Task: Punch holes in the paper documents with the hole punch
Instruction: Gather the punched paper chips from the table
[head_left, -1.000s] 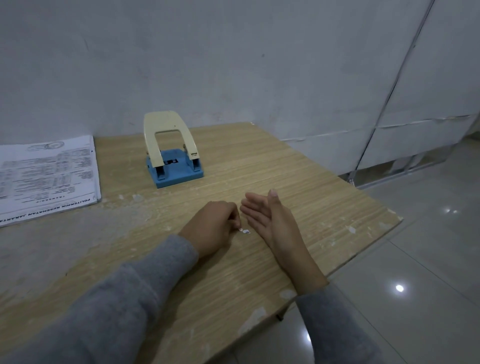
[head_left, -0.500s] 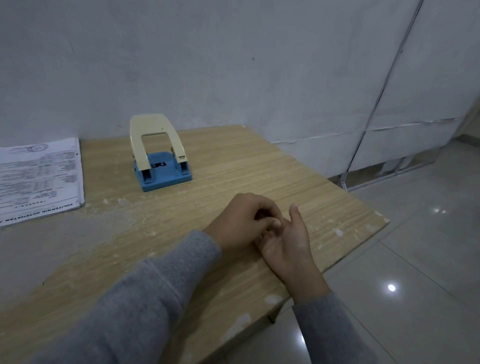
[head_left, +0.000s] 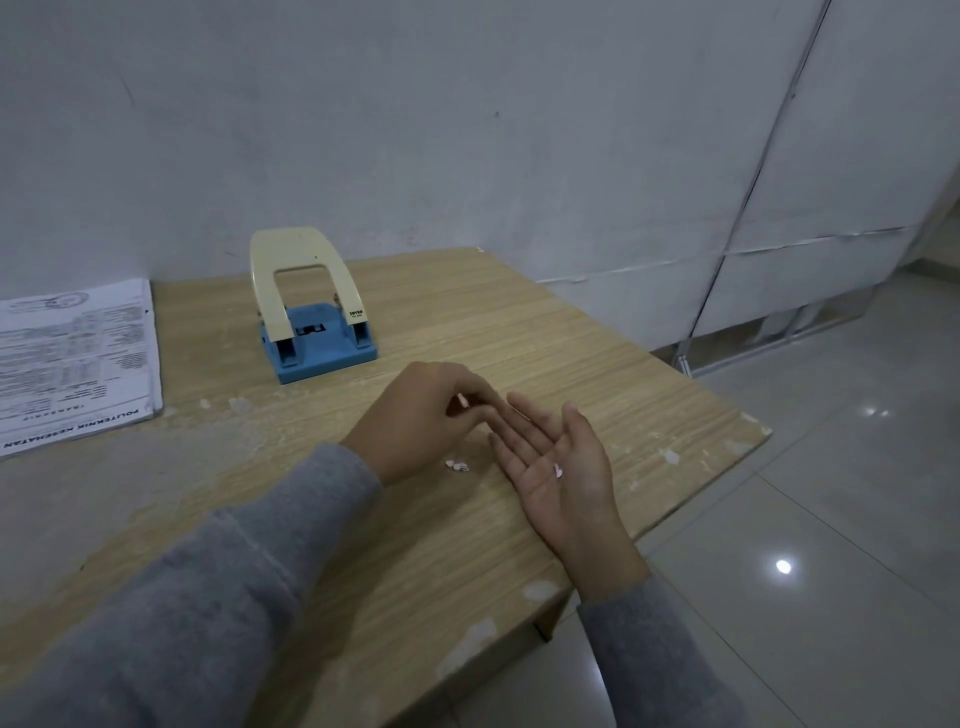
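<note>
Your right hand lies flat, palm up, cradling a paper chad; your left hand, fingers curled empty, hovers beside it, nearer than the hole punch.

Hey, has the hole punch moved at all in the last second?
No. The hole punch keeps its spot at the far edge of the table, right of the paper stack; only the view shifted.

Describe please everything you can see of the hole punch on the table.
The hole punch has a cream U-shaped lever raised over a blue base, both apparently painted metal or plastic. A small dark label sits on its right arm. It stands upright on the wooden table near the wall, right of the paper stack. Neither hand touches it.
</note>
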